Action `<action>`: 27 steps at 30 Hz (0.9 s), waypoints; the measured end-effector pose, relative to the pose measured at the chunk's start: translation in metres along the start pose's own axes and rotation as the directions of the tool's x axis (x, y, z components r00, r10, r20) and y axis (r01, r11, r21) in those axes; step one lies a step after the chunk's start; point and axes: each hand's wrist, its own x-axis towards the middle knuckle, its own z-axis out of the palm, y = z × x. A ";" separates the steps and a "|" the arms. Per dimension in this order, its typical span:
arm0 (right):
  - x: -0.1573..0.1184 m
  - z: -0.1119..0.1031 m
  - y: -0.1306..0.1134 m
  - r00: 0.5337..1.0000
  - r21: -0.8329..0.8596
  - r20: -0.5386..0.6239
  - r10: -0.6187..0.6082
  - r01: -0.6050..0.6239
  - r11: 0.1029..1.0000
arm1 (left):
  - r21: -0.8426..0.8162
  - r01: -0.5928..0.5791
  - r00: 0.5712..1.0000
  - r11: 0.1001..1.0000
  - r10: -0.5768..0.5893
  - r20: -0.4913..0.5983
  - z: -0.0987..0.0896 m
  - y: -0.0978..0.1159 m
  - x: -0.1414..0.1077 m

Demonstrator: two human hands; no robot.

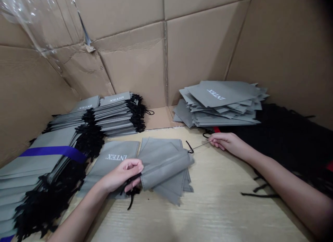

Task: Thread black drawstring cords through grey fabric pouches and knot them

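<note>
The bare left hand (pixel 126 174) is closed in a grip, its fingers bent; the bare right hand (pixel 227 143) is held near the far edge of the pale wooden worktop (pixel 208 210), thumb and fingertips pinched; both bare forearms (pixel 282 181) are slanted inward toward that edge.

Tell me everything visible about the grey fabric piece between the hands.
The grey fabric piece looks thin, with stitched edges, curled lengthwise and slanting up rightward. The left hand pinches its left end, above loose grey pieces. At its right end, a short black cord meets a thin straight rod held in the right hand.
</note>
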 end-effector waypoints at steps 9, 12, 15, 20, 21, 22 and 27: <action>-0.003 -0.017 -0.001 0.999 0.009 -0.010 0.035 -0.035 0.999 | 0.094 -0.009 0.999 0.996 0.012 -0.035 -0.002 0.001 0.002; -0.003 -0.017 -0.004 0.999 -0.007 0.007 0.041 -0.041 0.999 | 0.168 -0.013 0.998 0.986 0.022 -0.055 -0.003 -0.001 0.001; -0.005 -0.020 -0.008 0.999 -0.040 0.017 0.031 -0.030 0.999 | 0.241 -0.001 0.999 0.970 0.009 -0.032 -0.006 -0.001 0.000; -0.011 -0.034 -0.013 1.000 -0.121 -0.003 -0.012 0.011 0.993 | 0.339 0.048 0.996 0.940 -0.020 -0.085 -0.018 0.004 -0.002; -0.012 -0.038 -0.013 1.000 -0.138 -0.011 -0.023 0.021 0.990 | 0.344 0.047 0.995 0.938 -0.014 -0.098 -0.020 0.005 -0.002; -0.013 -0.041 -0.013 0.999 -0.154 -0.018 -0.034 0.031 0.988 | 0.344 0.043 0.994 0.938 -0.007 -0.107 -0.022 0.004 -0.003; -0.014 -0.054 -0.010 0.995 -0.237 -0.061 -0.075 0.059 0.970 | 0.259 0.055 0.992 0.964 -0.024 -0.121 -0.031 -0.004 -0.005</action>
